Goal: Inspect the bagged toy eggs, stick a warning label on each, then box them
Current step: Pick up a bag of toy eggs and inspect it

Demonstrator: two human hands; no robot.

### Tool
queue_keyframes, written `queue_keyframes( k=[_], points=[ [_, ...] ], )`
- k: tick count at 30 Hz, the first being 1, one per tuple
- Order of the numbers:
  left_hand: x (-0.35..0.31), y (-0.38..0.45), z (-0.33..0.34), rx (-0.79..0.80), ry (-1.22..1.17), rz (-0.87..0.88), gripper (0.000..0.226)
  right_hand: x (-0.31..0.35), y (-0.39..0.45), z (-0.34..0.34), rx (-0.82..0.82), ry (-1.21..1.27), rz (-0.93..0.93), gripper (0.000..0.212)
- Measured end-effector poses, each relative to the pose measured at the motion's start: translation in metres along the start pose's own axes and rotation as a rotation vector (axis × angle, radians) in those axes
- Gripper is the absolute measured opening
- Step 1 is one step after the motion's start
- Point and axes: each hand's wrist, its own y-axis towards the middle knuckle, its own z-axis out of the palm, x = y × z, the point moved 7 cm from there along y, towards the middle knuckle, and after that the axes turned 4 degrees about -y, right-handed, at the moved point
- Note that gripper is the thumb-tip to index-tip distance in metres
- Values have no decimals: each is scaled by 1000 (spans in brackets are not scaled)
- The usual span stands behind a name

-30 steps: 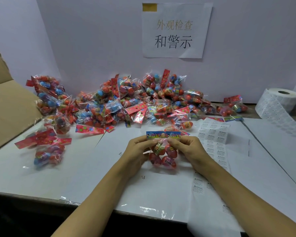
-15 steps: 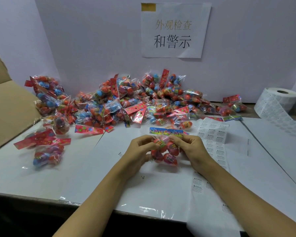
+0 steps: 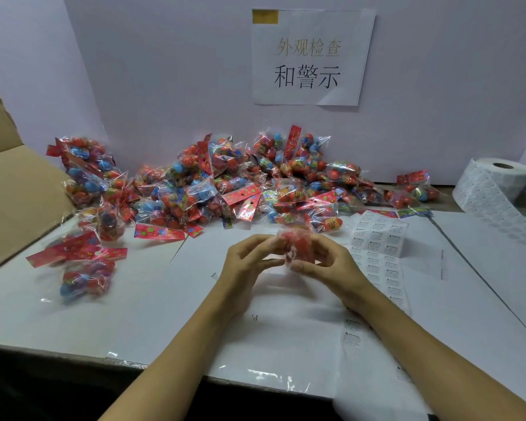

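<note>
— Two hands on one bag of toy eggs (image 3: pixel 296 249), lifted just above the table (image 3: pixel 152 302), in front of the pile of bagged eggs (image 3: pixel 231 183).
— How's it look?
— Blurred! Red eggs under crinkled clear film.
— Grip?
— Left hand (image 3: pixel 249 262) and right hand (image 3: pixel 331 262) both pinch it, fingers curled round. Label sheet (image 3: pixel 377 238) lies just beside the right hand.

Bag pile (image 3: pixel 225 183) behind hands; label roll (image 3: pixel 495 183) right.
</note>
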Motion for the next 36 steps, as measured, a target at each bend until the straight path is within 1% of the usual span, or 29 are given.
queue_keyframes(
  k=[1, 3, 5, 6, 7, 8, 9, 10, 11, 13, 15, 16, 20, 24, 28, 32, 36],
  points=[
    [-2, 0, -2, -36, 22, 13, 30, -2, 0, -1, -4, 12, 11, 57],
    [-3, 1, -13, -150, 155, 43, 23, -6, -1, -3, -12, 75, 54, 47],
    [0, 2, -21, -240, 275, 2, 34, -9, -1, -3, -3, 147, 90, 34],
    [4, 2, -21, -234, 276, -49, 37, -9, -1, -1, 19, 159, 94, 29],
    [7, 2, -18, -199, 222, -99, 35, -8, -1, 1, 46, 150, 90, 27],
    [10, 2, -13, -146, 152, -134, 28, -7, -1, 4, 75, 131, 79, 27],
    [11, 2, -8, -103, 101, -142, 17, -5, -2, 6, 96, 111, 67, 28],
    [11, 1, -5, -79, 89, -136, 12, -3, -2, 7, 104, 95, 55, 29],
    [10, 0, -5, -71, 94, -125, 16, -1, -3, 7, 96, 78, 42, 31],
    [10, 0, -6, -79, 103, -125, 23, 1, -2, 4, 41, 36, 27, 35],
    [9, 0, -8, -96, 116, -130, 20, -2, -1, 2, 5, 38, 50, 41],
    [9, 0, -9, -99, 121, -131, 19, -3, 0, 1, 6, 50, 62, 40],
    [11, 0, -8, -75, 149, -137, 20, -12, 2, -2, -1, 30, 135, 21],
    [11, 0, -5, -46, 159, -146, 20, -16, 1, -3, -33, 62, 210, 23],
    [10, -1, -5, -61, 162, -148, 3, -16, 1, -4, -44, 54, 204, 22],
    [12, -2, -6, -75, 169, -166, 8, -15, 1, -3, -57, 77, 201, 23],
    [12, -1, -5, -67, 152, -174, 8, -14, 2, -4, -75, 92, 187, 24]
  ],
)
